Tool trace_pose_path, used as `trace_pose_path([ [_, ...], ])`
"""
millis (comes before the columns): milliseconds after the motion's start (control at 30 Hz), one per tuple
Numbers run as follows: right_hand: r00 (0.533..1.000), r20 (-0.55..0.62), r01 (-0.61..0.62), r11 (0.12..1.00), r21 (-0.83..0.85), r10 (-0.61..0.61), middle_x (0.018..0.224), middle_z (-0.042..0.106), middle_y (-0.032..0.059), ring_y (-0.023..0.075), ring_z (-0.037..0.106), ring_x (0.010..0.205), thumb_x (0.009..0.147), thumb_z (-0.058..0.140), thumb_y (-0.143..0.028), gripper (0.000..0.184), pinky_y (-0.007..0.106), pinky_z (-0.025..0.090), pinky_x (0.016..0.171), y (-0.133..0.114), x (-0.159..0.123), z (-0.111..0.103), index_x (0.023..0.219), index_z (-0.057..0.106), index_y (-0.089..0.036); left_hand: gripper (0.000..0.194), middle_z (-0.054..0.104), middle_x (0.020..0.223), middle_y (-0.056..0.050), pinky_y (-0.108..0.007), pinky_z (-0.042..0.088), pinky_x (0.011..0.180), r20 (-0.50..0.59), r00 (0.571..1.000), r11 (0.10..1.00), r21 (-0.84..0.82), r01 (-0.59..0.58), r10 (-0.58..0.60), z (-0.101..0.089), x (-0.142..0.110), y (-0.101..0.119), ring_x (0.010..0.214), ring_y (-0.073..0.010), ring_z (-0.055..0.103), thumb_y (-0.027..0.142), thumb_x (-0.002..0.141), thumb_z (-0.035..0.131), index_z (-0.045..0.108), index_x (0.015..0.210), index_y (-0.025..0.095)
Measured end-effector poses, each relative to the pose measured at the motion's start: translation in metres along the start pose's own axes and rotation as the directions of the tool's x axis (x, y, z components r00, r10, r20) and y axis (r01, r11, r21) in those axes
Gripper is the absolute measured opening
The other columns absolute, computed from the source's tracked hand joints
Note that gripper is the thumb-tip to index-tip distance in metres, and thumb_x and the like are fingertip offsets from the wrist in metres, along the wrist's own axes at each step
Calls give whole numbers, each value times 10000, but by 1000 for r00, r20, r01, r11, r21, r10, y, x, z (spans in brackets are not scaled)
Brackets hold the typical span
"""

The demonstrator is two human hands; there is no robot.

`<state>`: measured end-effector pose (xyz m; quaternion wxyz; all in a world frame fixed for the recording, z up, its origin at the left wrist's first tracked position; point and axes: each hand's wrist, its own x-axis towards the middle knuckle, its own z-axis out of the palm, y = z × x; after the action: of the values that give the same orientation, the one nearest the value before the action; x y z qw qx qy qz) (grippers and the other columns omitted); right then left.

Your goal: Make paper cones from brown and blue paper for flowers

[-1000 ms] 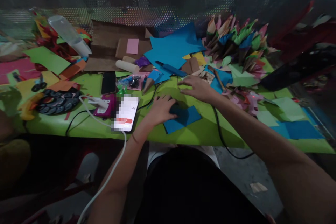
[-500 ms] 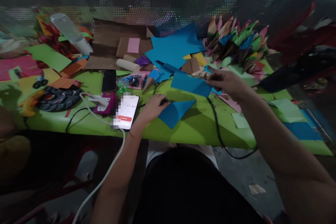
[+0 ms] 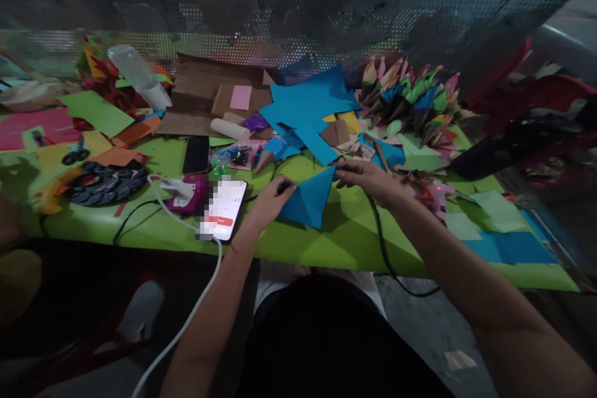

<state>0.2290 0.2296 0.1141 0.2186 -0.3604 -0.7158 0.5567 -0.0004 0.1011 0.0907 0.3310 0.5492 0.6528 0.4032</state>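
Observation:
A piece of blue paper (image 3: 308, 200), roughly triangular, is held just above the green table between my two hands. My left hand (image 3: 274, 200) is closed, pinching its left corner between thumb and fingers. At the upper right corner, the fingertips of my right hand (image 3: 364, 179) are closed on the same paper. Just beyond the paper lies a blue paper strip (image 3: 318, 144), at the edge of a larger blue sheet (image 3: 310, 102).
Left of my hands are a lit phone (image 3: 228, 210), a dark phone (image 3: 196, 155) and a purple socket block (image 3: 189, 194) with a white cable. Paper flowers (image 3: 410, 96) stand at the back right. A black cable (image 3: 385, 255) hangs over the front edge.
My right hand has let go of the blue strip, which now lies among the papers behind. It has moved left and down to the triangular paper, whose right corner is now raised.

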Motion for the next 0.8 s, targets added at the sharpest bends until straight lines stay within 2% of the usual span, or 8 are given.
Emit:
trace_pose_path([
  [100,1000,-14,15,999,32,-14,779,702,40,206,658,729,669,816,-583,437,362,537,710,1,-8,15,789,663,-192,199,665,872,-21,-326,490,790,17,1000,998,-61,-15,16,6,0,5,875,-204,622,408,907,552,579,854,217],
  [233,997,-54,50,998,-42,-52,604,591,0,181,590,596,676,805,-613,477,330,477,576,0,-12,24,641,548,-213,242,696,884,-29,-334,486,811,122,988,992,-97,-85,97,12,4,18,894,-217,637,441,891,568,628,868,208],
  [367,992,-41,117,990,-74,-121,579,546,-21,148,545,549,741,756,-602,450,293,428,526,-6,-15,27,646,554,-211,241,676,825,-10,-303,456,751,135,982,989,-88,-122,134,18,10,27,829,-191,609,428,874,602,635,852,191],
  [500,981,-120,151,988,-26,-153,589,520,-33,135,526,534,734,756,-611,457,281,416,507,-7,-16,28,661,545,-212,207,577,698,28,-272,394,673,149,981,989,-100,-107,121,26,13,29,726,-150,528,354,868,590,579,749,185],
  [633,973,-171,153,988,-26,-155,578,480,-47,123,502,527,748,745,-608,461,271,405,501,-2,-15,28,657,517,-218,183,531,685,36,-273,357,653,229,964,988,-114,-109,133,33,15,28,712,-145,498,316,852,579,554,724,187],
  [733,974,-158,153,987,-52,-159,557,451,-52,122,495,525,758,734,-606,462,267,397,499,-2,-15,28,639,510,-220,221,540,712,26,-282,345,656,242,957,985,-103,-137,158,36,19,30,734,-156,502,352,888,543,552,737,191],
  [800,969,-182,156,986,-59,-165,579,495,-38,124,507,531,780,706,-607,437,268,412,508,-3,-14,25,664,555,-215,231,537,712,24,-288,340,665,241,955,983,-94,-157,175,38,23,32,742,-161,503,348,898,534,543,728,193],
])
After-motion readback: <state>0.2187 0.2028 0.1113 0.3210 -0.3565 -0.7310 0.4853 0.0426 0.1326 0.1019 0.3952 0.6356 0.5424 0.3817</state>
